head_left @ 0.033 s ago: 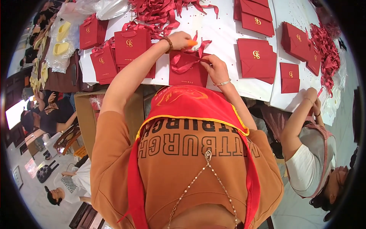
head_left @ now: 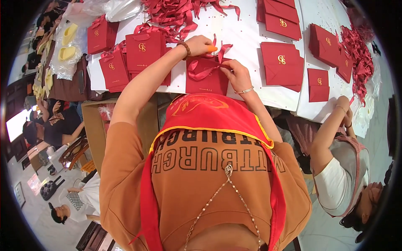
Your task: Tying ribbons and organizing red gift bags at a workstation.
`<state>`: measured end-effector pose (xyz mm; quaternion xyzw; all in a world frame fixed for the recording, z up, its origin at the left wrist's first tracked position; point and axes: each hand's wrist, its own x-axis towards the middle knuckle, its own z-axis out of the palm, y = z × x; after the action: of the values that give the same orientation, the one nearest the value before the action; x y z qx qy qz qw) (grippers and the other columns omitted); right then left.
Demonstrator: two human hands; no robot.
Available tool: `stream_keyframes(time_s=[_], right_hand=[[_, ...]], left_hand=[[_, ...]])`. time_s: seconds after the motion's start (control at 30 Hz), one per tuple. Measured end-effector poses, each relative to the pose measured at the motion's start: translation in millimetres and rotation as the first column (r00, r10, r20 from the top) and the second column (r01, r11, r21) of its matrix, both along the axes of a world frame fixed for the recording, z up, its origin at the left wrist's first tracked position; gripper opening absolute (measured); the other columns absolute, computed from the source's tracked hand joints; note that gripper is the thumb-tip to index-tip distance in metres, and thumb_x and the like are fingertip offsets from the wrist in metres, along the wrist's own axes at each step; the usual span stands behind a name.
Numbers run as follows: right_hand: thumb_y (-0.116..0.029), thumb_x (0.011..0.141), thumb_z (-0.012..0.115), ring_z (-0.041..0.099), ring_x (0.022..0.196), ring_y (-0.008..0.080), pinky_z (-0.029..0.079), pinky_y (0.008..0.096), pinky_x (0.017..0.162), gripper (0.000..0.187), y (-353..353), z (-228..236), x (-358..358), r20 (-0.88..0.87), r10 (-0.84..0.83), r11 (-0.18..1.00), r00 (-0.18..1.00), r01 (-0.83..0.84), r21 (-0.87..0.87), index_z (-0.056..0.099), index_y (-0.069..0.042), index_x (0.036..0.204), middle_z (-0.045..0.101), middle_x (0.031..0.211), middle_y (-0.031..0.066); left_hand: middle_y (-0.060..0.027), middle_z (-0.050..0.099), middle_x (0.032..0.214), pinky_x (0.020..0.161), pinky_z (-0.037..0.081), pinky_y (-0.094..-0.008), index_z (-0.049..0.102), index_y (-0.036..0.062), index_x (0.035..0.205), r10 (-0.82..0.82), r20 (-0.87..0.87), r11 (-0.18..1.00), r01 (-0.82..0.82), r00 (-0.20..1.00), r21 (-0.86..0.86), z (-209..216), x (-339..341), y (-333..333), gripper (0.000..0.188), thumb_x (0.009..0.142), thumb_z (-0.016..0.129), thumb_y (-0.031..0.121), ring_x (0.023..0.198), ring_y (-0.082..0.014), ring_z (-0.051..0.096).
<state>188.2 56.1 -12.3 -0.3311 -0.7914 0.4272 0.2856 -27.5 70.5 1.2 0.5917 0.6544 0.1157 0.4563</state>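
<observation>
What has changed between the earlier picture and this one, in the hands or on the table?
Hardly anything: the left hand and the orange item at its fingertips seem to have shifted very slightly downward and right. No grasp or release shows. The right hand stays at the top edge of the red bag; the stacked red bags and ribbon pile look unmoved.

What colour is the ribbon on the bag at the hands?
The ribbon is deep red, much like the bag; the head view shows it best.

Flat red bag (head_left: 207, 83) on white table (head_left: 247, 33), shiny red ribbon (head_left: 202, 76) looped across, seemingly threaded
</observation>
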Motion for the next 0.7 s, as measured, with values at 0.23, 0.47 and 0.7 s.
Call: stream_keyframes(time_s=[0.23,0.47,0.7], right_hand=[[-0.006,0.073,0.062,0.058,0.069,0.0258,0.046,0.0317,0.061,0.015,-0.1,0.7,0.1,-0.015,0.008,1.0,1.0,-0.008,-0.008,0.058,-0.003,0.088,0.058,0.08,0.0112],[-0.006,0.073,0.063,0.057,0.066,0.0245,0.046,0.0312,0.06,0.016,3.6,-3.2,4.6,-0.008,0.003,1.0,1.0,-0.003,-0.014,0.059,-0.003,0.088,0.058,0.078,0.011],[-0.008,0.072,0.065,0.052,0.086,0.0268,0.043,0.0321,0.073,0.017,-0.9,-3.7,-2.1,0.028,-0.106,0.954,0.994,0.093,0.285,0.059,-0.004,0.088,0.054,0.093,0.0098]], left_hand=[[-0.0103,0.062,0.077,0.068,0.045,-0.0299,0.063,0.0018,0.083,-0.241,-0.035,0.966,0.243,0.97,0.086,6.8,7.0,-5.2,0.02,0.074,0.062,0.02,0.071,-0.022,0.058],[-0.0021,0.059,0.072,0.056,0.041,-0.021,0.059,0.0013,0.085,0.204,0.433,0.977,-0.214,0.878,-0.027,-7.1,-7.5,-5.6,0.013,0.077,0.061,0.01,0.063,-0.0071,0.052],[0.0008,0.055,0.066,0.041,0.027,-0.0164,0.052,0.0081,0.107,0.28,0.524,0.959,-0.21,0.805,-0.19,14.2,3.8,-11.2,0.025,0.082,0.053,0.013,0.047,-0.0028,0.038]])
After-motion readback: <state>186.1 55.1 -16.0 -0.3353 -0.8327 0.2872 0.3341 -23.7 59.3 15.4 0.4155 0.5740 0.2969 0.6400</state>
